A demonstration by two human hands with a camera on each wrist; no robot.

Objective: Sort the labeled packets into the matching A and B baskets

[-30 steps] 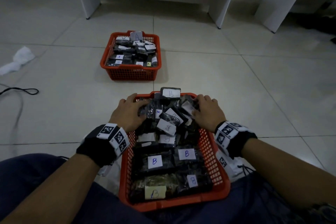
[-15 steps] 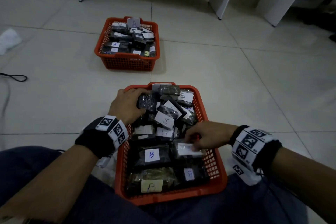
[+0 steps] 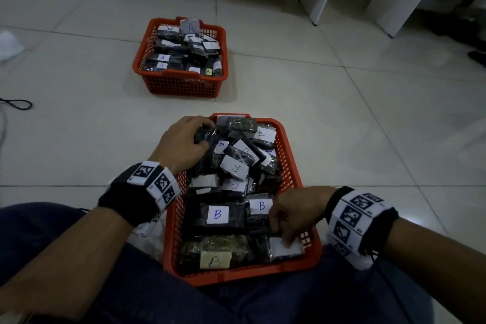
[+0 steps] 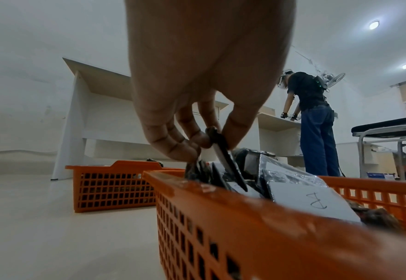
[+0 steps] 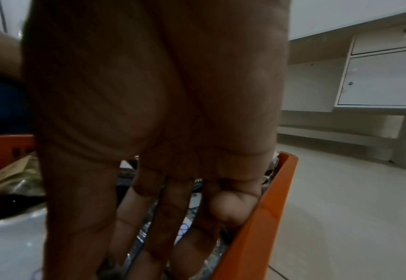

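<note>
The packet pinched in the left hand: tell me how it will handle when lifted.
The packet looks thin and flat, so probably light. Its glossy plastic wrap may be slippery. The left hand pinches only its top edge, so it may swing or sag.

**Background stuff around the room**

Pale tiled floor (image 3: pixel 302 102) everywhere. White desk (image 4: pixel 96 106) along the back wall, another person (image 4: pixel 314 121) standing bent over it. Black chair (image 4: pixel 388 130) off to the side, a black cable (image 3: pixel 18 104) lying on the tiles, two ceiling lights (image 4: pixel 374 24) on.
</note>
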